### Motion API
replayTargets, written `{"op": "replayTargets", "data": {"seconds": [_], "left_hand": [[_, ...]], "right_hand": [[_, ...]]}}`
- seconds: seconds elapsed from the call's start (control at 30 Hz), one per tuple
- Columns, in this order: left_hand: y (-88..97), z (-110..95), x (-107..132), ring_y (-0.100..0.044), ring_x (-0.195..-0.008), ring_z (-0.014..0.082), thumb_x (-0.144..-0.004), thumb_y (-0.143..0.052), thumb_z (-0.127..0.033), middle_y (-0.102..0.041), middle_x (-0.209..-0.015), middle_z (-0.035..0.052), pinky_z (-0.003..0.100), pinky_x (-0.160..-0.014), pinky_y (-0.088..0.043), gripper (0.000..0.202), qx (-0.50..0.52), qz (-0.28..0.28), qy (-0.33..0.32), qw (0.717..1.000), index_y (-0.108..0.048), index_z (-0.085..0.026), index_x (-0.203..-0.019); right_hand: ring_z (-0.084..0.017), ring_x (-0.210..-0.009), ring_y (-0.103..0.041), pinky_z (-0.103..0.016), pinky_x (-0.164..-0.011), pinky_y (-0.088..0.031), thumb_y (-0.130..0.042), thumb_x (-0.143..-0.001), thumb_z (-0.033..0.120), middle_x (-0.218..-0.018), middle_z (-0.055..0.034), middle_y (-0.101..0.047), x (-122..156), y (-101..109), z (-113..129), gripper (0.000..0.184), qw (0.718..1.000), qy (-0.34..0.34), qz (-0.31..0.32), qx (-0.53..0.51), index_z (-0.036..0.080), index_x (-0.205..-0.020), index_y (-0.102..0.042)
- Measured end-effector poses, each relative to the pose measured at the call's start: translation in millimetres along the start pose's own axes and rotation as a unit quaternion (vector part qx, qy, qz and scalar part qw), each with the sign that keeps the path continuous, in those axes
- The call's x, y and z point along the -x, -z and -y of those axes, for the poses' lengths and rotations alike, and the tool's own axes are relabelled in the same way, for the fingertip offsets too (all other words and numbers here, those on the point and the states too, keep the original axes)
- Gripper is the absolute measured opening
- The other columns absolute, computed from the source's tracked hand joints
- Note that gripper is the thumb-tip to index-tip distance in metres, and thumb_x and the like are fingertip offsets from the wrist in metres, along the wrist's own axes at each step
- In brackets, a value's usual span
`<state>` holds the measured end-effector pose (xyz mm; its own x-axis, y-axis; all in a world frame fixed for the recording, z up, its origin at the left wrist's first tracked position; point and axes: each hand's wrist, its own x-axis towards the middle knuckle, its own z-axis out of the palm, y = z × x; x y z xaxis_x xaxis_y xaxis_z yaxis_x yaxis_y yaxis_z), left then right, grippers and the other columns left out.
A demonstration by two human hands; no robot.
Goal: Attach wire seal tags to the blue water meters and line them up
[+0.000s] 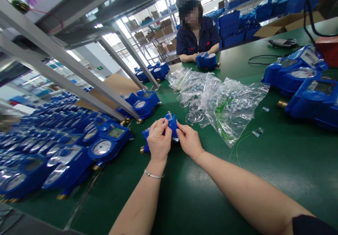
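Observation:
A blue water meter point(172, 122) with a brass end stands on the green table between my hands. My left hand point(159, 138) is closed at its left side, thumb and fingers pinched on the housing and covering much of it. From the right, my right hand point(188, 139) pinches the edge of the same meter with thumb and forefinger. Whether a small part sits in either pinch is too small to tell. Just beyond lie clear plastic bags point(232, 101) with small parts and green wire seals point(223, 117).
Rows of blue meters point(109, 143) fill the left side, beside slanted metal posts point(87, 83). More meters point(303, 74) stand at the right. Loose green wires point(239, 143) lie near my right arm. Across the table a co-worker point(198, 34) handles another meter point(206, 61).

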<state>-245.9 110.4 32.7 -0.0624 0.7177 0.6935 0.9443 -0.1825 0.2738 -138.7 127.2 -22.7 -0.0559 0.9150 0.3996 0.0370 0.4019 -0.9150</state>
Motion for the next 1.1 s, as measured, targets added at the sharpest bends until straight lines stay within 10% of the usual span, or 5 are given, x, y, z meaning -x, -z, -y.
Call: {"op": "replayTargets", "data": {"seconds": [0.43,0.7,1.1], "left_hand": [[4.1,5,-5,-0.058,-0.105,0.0203,-0.083,-0.05,-0.021,-0.067,-0.105,0.0067,0.038,-0.098,-0.042,0.022,-0.005,0.025,-0.015,1.0,-0.067,-0.018,-0.095],[51.6,51,-14,-0.064,-0.061,0.0146,-0.091,-0.032,-0.026,-0.065,-0.095,0.0087,0.03,-0.064,-0.052,0.03,-0.026,-0.073,0.132,0.988,-0.055,-0.015,-0.107],[101.3,49,94,-0.051,-0.111,0.0222,-0.088,-0.045,-0.036,-0.048,-0.124,0.0114,0.036,-0.093,-0.046,0.036,0.095,0.085,0.114,0.985,-0.043,-0.023,-0.121]], "right_hand": [[-0.016,-0.092,-0.06,-0.028,-0.086,-0.045,-0.047,-0.087,0.022,-0.101,-0.0045,-0.065,2,-1,0,0.032,1.0,-0.011,0.004,-0.021,0.023,-0.117,-0.059],[-0.02,-0.099,-0.058,-0.035,-0.086,-0.048,-0.046,-0.087,0.04,-0.111,-0.012,-0.059,25,-10,2,0.041,0.996,-0.022,0.017,-0.086,0.015,-0.119,-0.051],[-0.027,-0.12,-0.044,-0.044,-0.103,-0.032,-0.049,-0.08,0.053,-0.129,-0.0104,-0.047,48,-12,5,0.058,0.996,-0.074,0.04,-0.038,0.024,-0.13,-0.043]]}}
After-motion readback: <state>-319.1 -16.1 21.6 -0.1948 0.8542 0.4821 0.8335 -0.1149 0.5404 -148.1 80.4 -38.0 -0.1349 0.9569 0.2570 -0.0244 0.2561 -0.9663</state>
